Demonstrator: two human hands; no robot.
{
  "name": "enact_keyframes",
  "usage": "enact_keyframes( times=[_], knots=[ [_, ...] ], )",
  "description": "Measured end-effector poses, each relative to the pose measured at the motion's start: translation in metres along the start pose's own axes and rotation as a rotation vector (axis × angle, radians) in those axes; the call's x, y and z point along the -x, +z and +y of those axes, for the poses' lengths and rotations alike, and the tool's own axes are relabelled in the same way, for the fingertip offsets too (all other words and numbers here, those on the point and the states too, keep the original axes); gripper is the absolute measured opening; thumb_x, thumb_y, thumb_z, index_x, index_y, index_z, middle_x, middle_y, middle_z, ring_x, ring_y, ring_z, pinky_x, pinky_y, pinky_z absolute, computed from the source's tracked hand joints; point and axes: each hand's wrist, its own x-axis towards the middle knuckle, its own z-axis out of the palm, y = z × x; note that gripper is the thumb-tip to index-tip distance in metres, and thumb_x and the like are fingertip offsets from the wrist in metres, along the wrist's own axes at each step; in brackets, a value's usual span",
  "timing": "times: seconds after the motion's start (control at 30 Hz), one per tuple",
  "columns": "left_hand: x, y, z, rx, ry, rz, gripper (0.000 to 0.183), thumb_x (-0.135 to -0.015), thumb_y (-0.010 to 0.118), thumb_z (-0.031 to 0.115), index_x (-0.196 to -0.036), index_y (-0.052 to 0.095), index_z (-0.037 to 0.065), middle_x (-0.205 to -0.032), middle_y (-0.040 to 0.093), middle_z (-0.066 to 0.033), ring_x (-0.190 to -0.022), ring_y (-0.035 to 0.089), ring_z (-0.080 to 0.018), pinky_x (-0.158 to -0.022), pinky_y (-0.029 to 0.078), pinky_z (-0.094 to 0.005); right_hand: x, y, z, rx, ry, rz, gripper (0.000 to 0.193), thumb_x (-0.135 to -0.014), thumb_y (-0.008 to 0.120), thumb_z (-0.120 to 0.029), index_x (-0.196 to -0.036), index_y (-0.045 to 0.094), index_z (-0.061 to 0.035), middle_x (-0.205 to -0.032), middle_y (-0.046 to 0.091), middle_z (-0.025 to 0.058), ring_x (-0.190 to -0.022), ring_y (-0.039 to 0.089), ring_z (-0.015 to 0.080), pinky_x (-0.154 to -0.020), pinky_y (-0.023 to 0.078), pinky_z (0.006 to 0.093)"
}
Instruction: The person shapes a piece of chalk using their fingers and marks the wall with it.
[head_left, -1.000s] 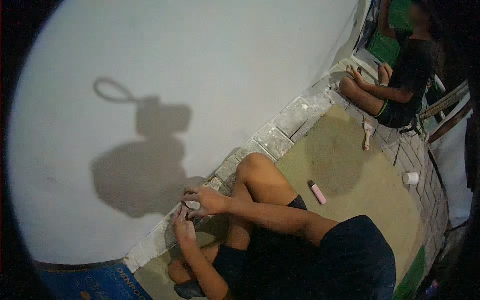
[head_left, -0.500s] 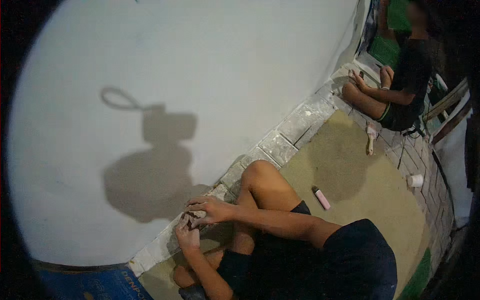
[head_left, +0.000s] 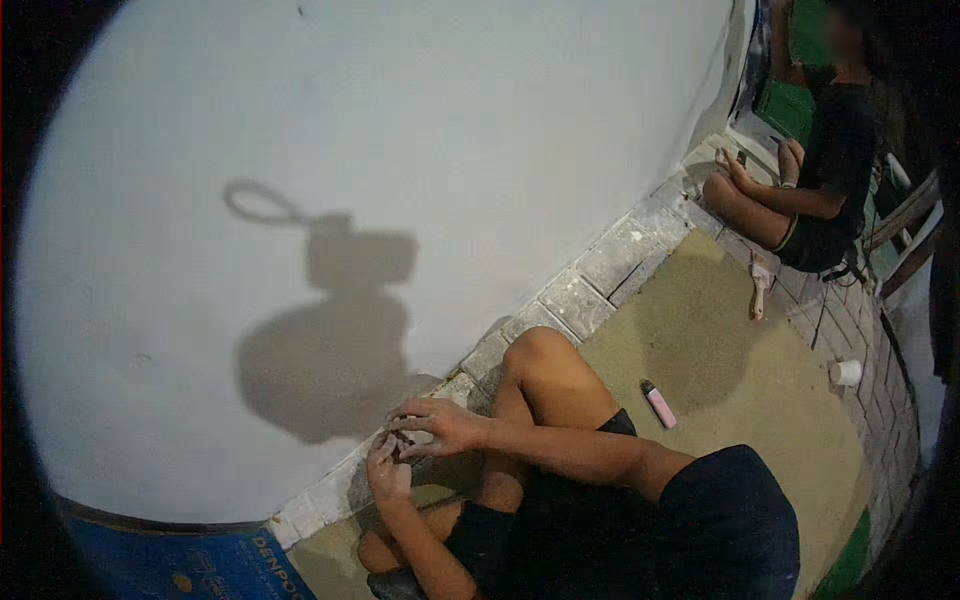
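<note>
Both of my hands meet low in front of the grey-white wall (head_left: pixel 480 130), above the tiled ledge at its foot. My right hand (head_left: pixel 450 425) arches over from the right, its fingers bent and dusted whitish. Below it, my left hand (head_left: pixel 389 474) points upward with fingers curled toward the right one's fingertips. Fingers of both hands close around a small spot where something greyish may lie; it is too small and shaded to name. My bare knee (head_left: pixel 540 350) rises beside the right forearm.
A pink-and-black handheld device (head_left: pixel 659 405), a paintbrush (head_left: pixel 760 287) and a white cup (head_left: pixel 846 373) lie to the right. Another person (head_left: pixel 835 170) sits at the far right by the wall. Pale blocks (head_left: pixel 575 300) line the wall's foot. A blue printed sheet (head_left: pixel 190 560) lies lower left.
The whole view has shifted slightly, so everything sits a little further right and lower. My hands stay together, with only small finger movement.
</note>
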Motion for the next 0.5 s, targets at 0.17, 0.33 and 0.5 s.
enact_keyframes(
  times=[0.17, 0.33, 0.5],
  knots=[
    [0.000, 0.004, -0.003, 0.035, 0.033, 0.107, 0.015, -0.085, 0.056, 0.005, -0.098, 0.058, 0.000, -0.082, 0.056, -0.0050, -0.073, 0.052, -0.0152, -0.066, 0.042, -0.0266, -0.002, -0.003, -0.001, -0.001, -0.014, 0.004, 0.047, -0.078, 0.069, -0.032, -0.116, 0.056, -0.0063, -0.112, 0.055, 0.0149, -0.103, 0.055, 0.0337, -0.087, 0.046, 0.0422],
    [0.000, -0.004, -0.002, 0.096, 0.017, 0.007, 0.018, -0.085, 0.057, 0.005, -0.102, 0.057, 0.000, -0.090, 0.058, -0.0071, -0.082, 0.055, -0.0157, -0.071, 0.044, -0.0287, -0.001, -0.004, 0.002, 0.051, -0.003, -0.048, 0.041, -0.077, 0.070, -0.028, -0.110, 0.058, -0.0050, -0.110, 0.055, 0.0146, -0.103, 0.054, 0.0328, -0.087, 0.046, 0.0425],
    [0.002, -0.010, 0.000, -0.067, -0.013, 0.048, 0.025, -0.085, 0.060, 0.008, -0.108, 0.057, -0.001, -0.100, 0.061, -0.0086, -0.093, 0.057, -0.0199, -0.081, 0.046, -0.0316, 0.001, -0.001, 0.007, 0.124, -0.098, -0.023, 0.035, -0.077, 0.069, -0.029, -0.100, 0.060, -0.0049, -0.109, 0.055, 0.0133, -0.102, 0.055, 0.0309, -0.087, 0.047, 0.0424]
  ],
)
